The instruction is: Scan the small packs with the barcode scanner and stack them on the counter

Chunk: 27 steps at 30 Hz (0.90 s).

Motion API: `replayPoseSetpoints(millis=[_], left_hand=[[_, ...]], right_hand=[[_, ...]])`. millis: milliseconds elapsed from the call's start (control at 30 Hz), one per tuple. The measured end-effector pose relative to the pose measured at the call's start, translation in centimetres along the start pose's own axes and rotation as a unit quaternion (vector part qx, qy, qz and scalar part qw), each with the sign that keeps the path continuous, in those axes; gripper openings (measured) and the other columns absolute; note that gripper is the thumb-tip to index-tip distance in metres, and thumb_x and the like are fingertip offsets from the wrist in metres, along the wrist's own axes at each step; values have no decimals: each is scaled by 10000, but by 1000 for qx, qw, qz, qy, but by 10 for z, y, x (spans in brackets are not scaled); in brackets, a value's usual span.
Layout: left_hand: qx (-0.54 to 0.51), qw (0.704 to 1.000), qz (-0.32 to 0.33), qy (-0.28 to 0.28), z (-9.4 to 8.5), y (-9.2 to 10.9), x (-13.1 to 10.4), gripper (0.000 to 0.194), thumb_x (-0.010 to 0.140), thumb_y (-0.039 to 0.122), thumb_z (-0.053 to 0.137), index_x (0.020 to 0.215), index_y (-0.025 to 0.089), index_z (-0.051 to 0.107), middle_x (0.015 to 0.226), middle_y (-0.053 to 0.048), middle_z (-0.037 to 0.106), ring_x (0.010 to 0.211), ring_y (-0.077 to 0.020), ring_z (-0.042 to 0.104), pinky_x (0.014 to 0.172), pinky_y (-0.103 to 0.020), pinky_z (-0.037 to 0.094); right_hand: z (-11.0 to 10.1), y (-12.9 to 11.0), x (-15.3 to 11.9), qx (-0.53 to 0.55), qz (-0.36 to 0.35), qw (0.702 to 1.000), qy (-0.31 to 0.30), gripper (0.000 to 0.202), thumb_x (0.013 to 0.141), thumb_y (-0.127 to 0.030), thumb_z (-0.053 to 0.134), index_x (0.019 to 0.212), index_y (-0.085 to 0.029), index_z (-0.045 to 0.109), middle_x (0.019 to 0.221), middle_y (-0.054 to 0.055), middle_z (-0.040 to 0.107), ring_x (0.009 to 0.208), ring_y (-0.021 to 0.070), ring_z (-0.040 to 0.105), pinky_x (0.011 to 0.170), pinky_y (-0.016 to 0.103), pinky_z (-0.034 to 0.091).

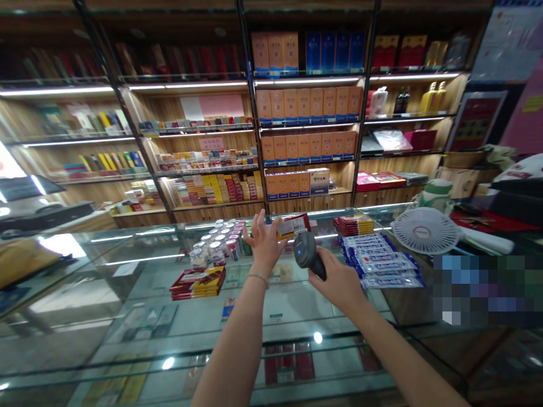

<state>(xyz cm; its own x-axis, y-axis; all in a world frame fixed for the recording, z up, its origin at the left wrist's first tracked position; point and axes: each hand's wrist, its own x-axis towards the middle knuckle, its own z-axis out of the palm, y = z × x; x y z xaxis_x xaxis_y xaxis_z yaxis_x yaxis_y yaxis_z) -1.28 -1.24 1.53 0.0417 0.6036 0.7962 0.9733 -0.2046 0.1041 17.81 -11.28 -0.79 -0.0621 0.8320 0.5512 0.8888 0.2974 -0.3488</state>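
Note:
My left hand (266, 244), a band round its wrist, pinches the left end of a red and yellow chocolate bar packet (293, 226) above the glass counter. Its other fingers are raised, and the packet's pale printed back faces me. Wrapped round the handle of a dark grey barcode scanner (306, 252), my right hand (339, 280) holds it just in front of the packet. A small blue light shows on the scanner. Similar packets lie in a stack (198, 282) to the left and another stack (354, 225) to the right.
Rows of small lidded jars (217, 246) stand left of my hands on the glass counter (254, 316). Blue and white packets (382, 261) lie overlapped at right, near a white fan (425, 230). Behind are shelves with orange boxes (303, 107) and cigarette packs (216, 189).

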Motion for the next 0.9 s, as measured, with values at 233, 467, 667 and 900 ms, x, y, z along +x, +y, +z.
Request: replayPoseSetpoints(millis=[233, 467, 667, 900], left_hand=[[3, 1000, -14, -6, -3, 1, 1, 703, 709, 437, 853, 1359, 348, 599, 1633, -155, 323, 1508, -376, 271, 1187, -665, 123], [2, 1000, -10, -3, -4, 2, 0, 702, 709, 409, 860, 1358, 342, 601, 1636, -158, 318, 1502, -381, 279, 1194, -664, 129], [-11, 1000, -15, -9, -4, 3, 2, 706, 713, 402, 858, 1365, 342, 596, 1645, -152, 299, 1506, -398, 271, 1197, -676, 118], [-4, 1000, -14, -8, -6, 4, 1, 693, 721, 414, 853, 1362, 338, 600, 1639, -164, 310, 1500, -394, 284, 1192, -679, 116]], right_hand=[[-7, -3, 2, 44, 53, 997, -46, 342, 888, -407, 583, 1177, -225, 596, 796, 50, 760, 742, 288, 735, 613, 299, 409], [-6, -3, 0, 39, 49, 998, -31, 317, 866, -382, 605, 1137, -218, 609, 806, 56, 763, 736, 292, 735, 590, 293, 384], [-4, -2, 1, 18, 17, 999, -33, 351, 905, -405, 567, 1201, -222, 615, 861, 63, 779, 773, 292, 748, 635, 320, 453], [3, 5, 3, -13, -61, 998, 16, 321, 864, -335, 599, 1145, -191, 660, 1302, 136, 691, 1258, 344, 606, 1066, 510, 441]])
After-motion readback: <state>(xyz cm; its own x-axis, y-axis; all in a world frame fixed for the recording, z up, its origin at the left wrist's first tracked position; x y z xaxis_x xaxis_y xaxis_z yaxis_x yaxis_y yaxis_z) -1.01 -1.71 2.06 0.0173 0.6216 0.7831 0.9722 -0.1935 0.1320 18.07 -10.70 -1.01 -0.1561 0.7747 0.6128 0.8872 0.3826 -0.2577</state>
